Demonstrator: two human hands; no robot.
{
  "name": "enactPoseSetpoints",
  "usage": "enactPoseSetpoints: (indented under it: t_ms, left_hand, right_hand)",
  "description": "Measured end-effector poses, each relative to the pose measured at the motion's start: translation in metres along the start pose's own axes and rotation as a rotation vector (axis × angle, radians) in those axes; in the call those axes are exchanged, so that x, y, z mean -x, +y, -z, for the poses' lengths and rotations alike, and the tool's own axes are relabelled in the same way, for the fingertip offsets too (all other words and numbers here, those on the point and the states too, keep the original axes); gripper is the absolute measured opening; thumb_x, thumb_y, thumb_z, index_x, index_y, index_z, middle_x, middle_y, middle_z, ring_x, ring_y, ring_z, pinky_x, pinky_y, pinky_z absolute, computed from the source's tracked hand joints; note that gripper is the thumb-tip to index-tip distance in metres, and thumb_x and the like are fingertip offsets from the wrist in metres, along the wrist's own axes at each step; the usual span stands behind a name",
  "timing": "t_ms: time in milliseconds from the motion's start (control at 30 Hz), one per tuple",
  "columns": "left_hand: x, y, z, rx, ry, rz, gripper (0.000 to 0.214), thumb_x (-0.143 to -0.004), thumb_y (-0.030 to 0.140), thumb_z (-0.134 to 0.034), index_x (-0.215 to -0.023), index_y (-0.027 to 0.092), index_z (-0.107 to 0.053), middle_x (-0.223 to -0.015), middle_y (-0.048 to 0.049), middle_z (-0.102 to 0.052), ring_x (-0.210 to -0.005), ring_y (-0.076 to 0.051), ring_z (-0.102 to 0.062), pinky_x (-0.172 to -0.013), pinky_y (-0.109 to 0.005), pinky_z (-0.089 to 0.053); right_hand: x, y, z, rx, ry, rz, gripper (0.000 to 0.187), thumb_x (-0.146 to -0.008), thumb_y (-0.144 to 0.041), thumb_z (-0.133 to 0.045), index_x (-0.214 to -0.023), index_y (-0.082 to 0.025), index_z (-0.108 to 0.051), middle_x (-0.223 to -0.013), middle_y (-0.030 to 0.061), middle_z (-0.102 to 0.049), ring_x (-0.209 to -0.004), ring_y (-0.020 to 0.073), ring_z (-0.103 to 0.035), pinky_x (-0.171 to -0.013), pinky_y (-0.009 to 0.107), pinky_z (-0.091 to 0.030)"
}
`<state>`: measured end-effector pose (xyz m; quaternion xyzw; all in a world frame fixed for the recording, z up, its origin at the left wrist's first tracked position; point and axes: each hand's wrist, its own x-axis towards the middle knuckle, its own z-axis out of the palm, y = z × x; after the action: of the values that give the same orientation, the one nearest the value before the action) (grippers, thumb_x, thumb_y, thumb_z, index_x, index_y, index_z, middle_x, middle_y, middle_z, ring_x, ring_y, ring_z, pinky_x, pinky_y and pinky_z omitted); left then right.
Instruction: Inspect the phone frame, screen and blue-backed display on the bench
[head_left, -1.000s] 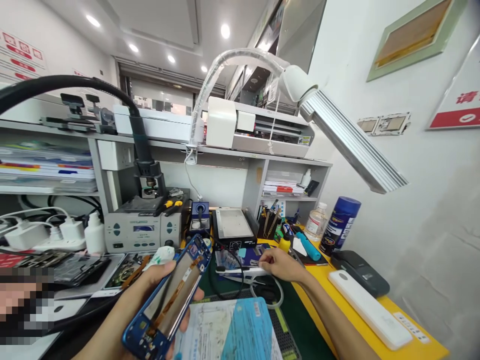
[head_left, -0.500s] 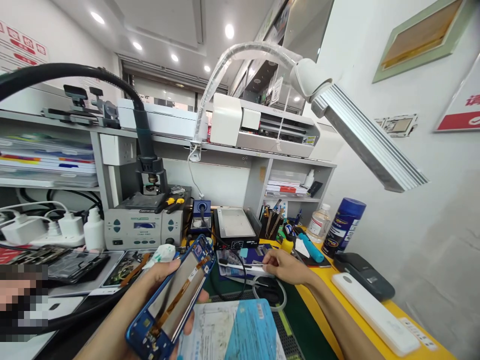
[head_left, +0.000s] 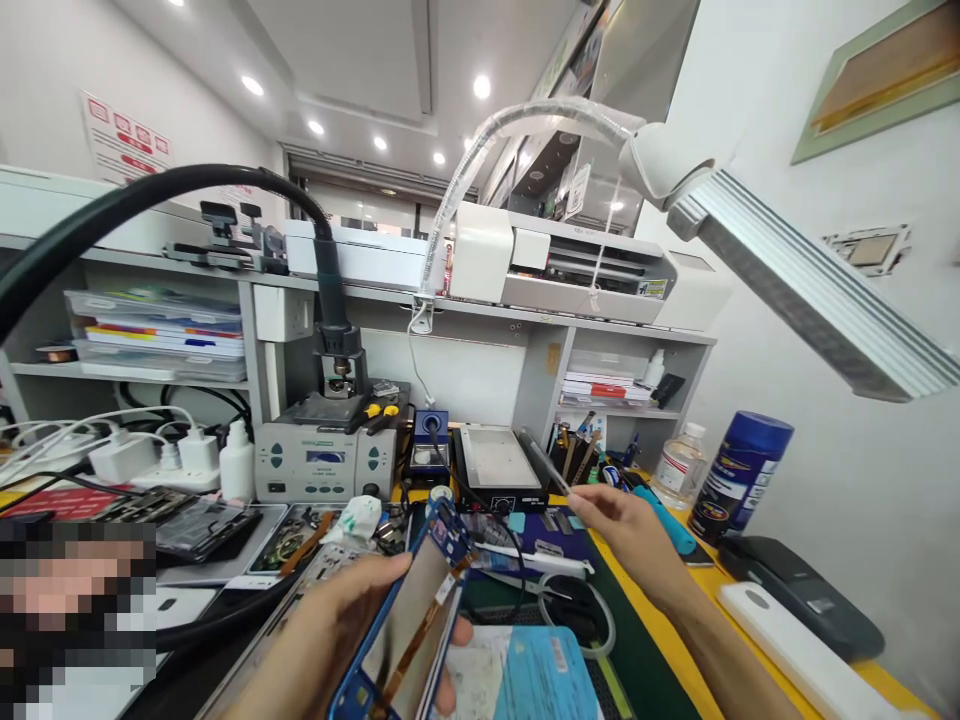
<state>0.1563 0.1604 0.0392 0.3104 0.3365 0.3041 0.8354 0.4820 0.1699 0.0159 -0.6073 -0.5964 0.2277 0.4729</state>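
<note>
My left hand (head_left: 352, 610) is wrapped around an opened blue phone frame (head_left: 397, 650), tilted, with an orange-brown flex cable (head_left: 421, 640) running along its inside. To the right, my right hand (head_left: 619, 525) pinches one end of a slim grey metal tool (head_left: 551, 468), which points up and left beside the heating plate (head_left: 495, 460). Whether the tool is a pair of tweezers, I cannot tell. Below that hand lie a white-handled brush (head_left: 551, 563) and scissors (head_left: 525, 585). Under the phone frame is a blue-and-white booklet or pad (head_left: 540, 675).
A rework station (head_left: 326, 460) and a soldering iron stand (head_left: 429, 450) are at the back. On the right are a clear bottle (head_left: 679, 465), a blue spray can (head_left: 742, 475) and a white power bank-like bar (head_left: 795, 645). A lamp (head_left: 817, 270) hangs overhead.
My right hand has risen from the tray beside the brush and now holds the slim grey tool. The view has turned left; my left hand still grips the phone frame.
</note>
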Motion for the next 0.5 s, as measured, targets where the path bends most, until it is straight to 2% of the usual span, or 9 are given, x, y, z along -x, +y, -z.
enactPoseSetpoints:
  t_ms: [67,200,333,400,500]
  left_hand:
    - [-0.004,-0.003,0.002,0.024,-0.044,0.053,0.051,-0.094,0.045,-0.060,-0.128,0.007,-0.061,-0.094,-0.0177,-0.080,-0.064,-0.030,-0.075,-0.059,-0.033,-0.056]
    - [-0.007,-0.006,0.004,0.040,-0.071,0.137,0.049,-0.091,0.041,-0.066,-0.127,0.008,-0.063,-0.093,-0.0147,-0.081,-0.070,-0.029,-0.078,-0.066,-0.033,-0.059]
    - [-0.009,-0.011,0.004,0.086,-0.098,0.202,0.044,-0.091,0.044,-0.066,-0.114,0.006,-0.071,-0.090,-0.0154,-0.081,-0.078,-0.030,-0.079,-0.076,-0.034,-0.060]
    - [-0.012,-0.016,0.006,0.115,-0.113,0.194,0.044,-0.091,0.044,-0.066,-0.108,0.004,-0.074,-0.090,-0.0165,-0.081,-0.083,-0.033,-0.079,-0.079,-0.036,-0.060]
    - [-0.016,-0.023,0.013,0.122,-0.062,0.149,0.036,-0.090,0.037,-0.068,-0.104,0.005,-0.075,-0.088,-0.0144,-0.082,-0.089,-0.033,-0.079,-0.082,-0.037,-0.060]
  right_hand:
    - [0.006,-0.010,-0.007,-0.218,0.023,-0.035,0.041,-0.092,-0.058,-0.070,-0.101,-0.018,-0.066,-0.082,0.0001,-0.063,-0.079,0.0183,-0.060,-0.081,0.036,-0.053]
    - [0.025,-0.028,-0.026,-0.520,-0.022,-0.074,0.036,-0.086,-0.050,-0.081,-0.093,-0.021,-0.060,-0.081,-0.0012,-0.064,-0.078,0.0159,-0.062,-0.079,0.031,-0.055]
    - [0.044,-0.043,-0.042,-0.650,-0.026,-0.075,0.035,-0.081,-0.044,-0.088,-0.100,-0.022,-0.068,-0.085,-0.0004,-0.071,-0.078,0.0135,-0.065,-0.078,0.024,-0.056]
    - [0.052,-0.046,-0.048,-0.686,-0.023,-0.095,0.040,-0.078,-0.042,-0.092,-0.106,-0.023,-0.071,-0.086,0.0005,-0.075,-0.077,0.0135,-0.068,-0.075,0.022,-0.057]
    - [0.061,-0.045,-0.053,-0.632,-0.037,-0.092,0.039,-0.076,-0.041,-0.093,-0.107,-0.026,-0.073,-0.085,0.0022,-0.078,-0.077,0.0164,-0.073,-0.070,0.020,-0.060]
